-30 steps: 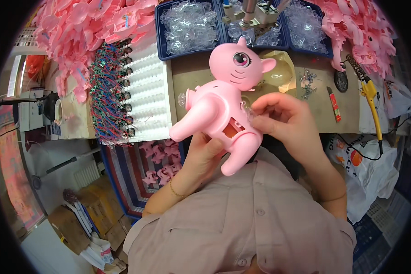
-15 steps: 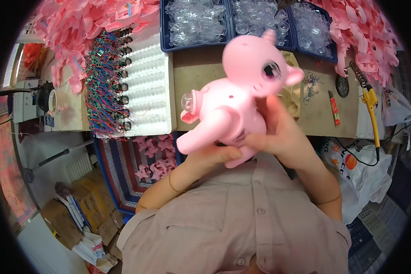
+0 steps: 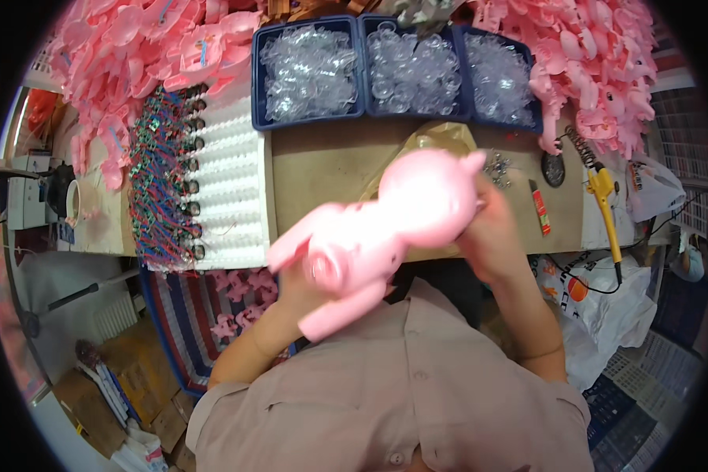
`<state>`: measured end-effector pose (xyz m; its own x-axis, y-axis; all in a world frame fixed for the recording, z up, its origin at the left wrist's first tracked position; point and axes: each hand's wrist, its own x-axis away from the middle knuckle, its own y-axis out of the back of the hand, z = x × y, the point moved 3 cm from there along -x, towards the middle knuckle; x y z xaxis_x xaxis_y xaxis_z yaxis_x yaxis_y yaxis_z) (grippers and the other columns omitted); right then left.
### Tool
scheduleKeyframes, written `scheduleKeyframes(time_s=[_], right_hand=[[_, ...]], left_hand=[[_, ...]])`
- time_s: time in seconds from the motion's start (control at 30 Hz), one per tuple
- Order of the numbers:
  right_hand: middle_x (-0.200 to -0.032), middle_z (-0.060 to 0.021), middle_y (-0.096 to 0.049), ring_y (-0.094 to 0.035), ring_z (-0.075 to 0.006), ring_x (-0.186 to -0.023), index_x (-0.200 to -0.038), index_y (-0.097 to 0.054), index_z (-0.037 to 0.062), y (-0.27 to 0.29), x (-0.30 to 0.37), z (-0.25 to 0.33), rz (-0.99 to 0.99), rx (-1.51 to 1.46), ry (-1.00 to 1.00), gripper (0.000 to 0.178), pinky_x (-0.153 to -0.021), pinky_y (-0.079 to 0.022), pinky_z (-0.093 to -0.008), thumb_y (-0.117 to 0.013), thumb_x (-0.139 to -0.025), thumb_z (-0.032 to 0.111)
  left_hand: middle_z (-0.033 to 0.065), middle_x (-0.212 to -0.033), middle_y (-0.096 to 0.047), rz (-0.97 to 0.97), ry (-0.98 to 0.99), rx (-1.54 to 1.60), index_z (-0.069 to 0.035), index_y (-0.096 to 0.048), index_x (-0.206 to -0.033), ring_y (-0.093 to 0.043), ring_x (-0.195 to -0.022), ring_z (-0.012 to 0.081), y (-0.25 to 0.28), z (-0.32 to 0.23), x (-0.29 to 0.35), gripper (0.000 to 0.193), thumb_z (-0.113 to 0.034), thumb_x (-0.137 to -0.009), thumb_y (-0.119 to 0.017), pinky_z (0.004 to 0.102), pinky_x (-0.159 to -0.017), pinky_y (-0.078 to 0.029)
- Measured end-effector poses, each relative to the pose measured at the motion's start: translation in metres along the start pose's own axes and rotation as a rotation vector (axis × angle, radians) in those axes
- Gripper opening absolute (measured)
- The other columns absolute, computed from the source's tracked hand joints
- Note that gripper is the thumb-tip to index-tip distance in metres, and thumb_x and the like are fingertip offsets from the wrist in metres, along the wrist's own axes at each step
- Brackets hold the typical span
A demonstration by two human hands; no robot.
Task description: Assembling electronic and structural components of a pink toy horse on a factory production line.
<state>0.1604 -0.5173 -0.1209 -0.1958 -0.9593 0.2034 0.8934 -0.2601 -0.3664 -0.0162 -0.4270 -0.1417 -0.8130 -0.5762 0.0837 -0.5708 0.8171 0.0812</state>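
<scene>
A pink plastic toy unicorn (image 3: 362, 236) is held up in front of my chest, tilted, with its head to the upper right and its legs toward the lower left. My left hand (image 3: 297, 295) grips it around the rear of the body, its fingers mostly hidden behind the toy. At the head, my right hand (image 3: 492, 232) is closed on the far right side, somewhat blurred. The toy's face is turned away, and bright light washes out the head and back. A round opening shows at its rear end.
Blue trays (image 3: 307, 118) of clear plastic parts line the table's back. Pink shell pieces (image 3: 598, 63) are heaped at both sides. A white foam tray (image 3: 236, 189) holds wired components. At right lie a red cutter (image 3: 540, 208), small screws (image 3: 497, 167) and a yellow-handled soldering iron (image 3: 603, 197).
Both hands have turned the toy over, so its face and front no longer show. The head has swung lower and to the right. My view has shifted a little.
</scene>
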Motion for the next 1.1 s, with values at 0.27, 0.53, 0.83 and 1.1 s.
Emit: scheduleKeyframes(time_s=[0.27,0.53,0.83,1.1], right_hand=[[-0.094,-0.0201,-0.060,-0.062,-0.0286,-0.084,-0.086,-0.059,-0.0034,-0.013,0.002,0.050,-0.081,0.619,0.758,0.055,-0.076,-0.050,-0.0399,-0.031,-0.101,0.041],[-0.093,-0.0201,-0.065,-0.064,-0.0278,-0.081,-0.079,-0.061,-0.0052,-0.017,-0.014,0.049,-0.189,0.624,0.781,0.042,-0.076,-0.052,-0.0375,-0.036,-0.097,0.023],[-0.146,-0.0168,-0.035,-0.043,-0.0266,-0.130,-0.147,-0.023,0.0014,-0.022,-0.018,0.047,0.214,0.331,0.346,0.100,-0.108,-0.034,-0.0380,-0.080,-0.073,0.037],[-0.125,-0.0144,-0.046,-0.053,-0.0199,-0.109,-0.124,-0.040,0.0023,-0.049,-0.022,0.030,0.156,0.565,0.536,0.091,-0.092,-0.046,-0.0352,-0.092,-0.054,0.028]], left_hand=[[0.0165,-0.101,-0.062,0.018,-0.076,-0.243,-0.001,-0.051,-0.117,-0.063,-0.082,0.0240,-0.003,-0.010,0.014,0.037,-0.026,-0.091,-0.056,0.0318,-0.068,-0.055],[0.0087,-0.092,-0.066,-0.103,-0.195,-0.131,-0.002,-0.058,-0.111,-0.065,-0.079,0.0176,-0.004,-0.017,0.005,0.038,-0.014,-0.076,-0.070,0.0291,-0.071,-0.053],[0.0277,-0.122,-0.054,0.675,0.269,1.551,0.003,-0.037,-0.136,-0.054,-0.116,0.0413,-0.010,0.030,-0.001,0.092,-0.052,-0.072,-0.075,0.0482,-0.102,-0.043],[0.0292,-0.120,-0.055,0.704,0.313,1.641,0.001,-0.041,-0.134,-0.055,-0.115,0.0390,-0.014,0.045,0.032,0.084,-0.057,-0.079,-0.067,0.0439,-0.095,-0.049]])
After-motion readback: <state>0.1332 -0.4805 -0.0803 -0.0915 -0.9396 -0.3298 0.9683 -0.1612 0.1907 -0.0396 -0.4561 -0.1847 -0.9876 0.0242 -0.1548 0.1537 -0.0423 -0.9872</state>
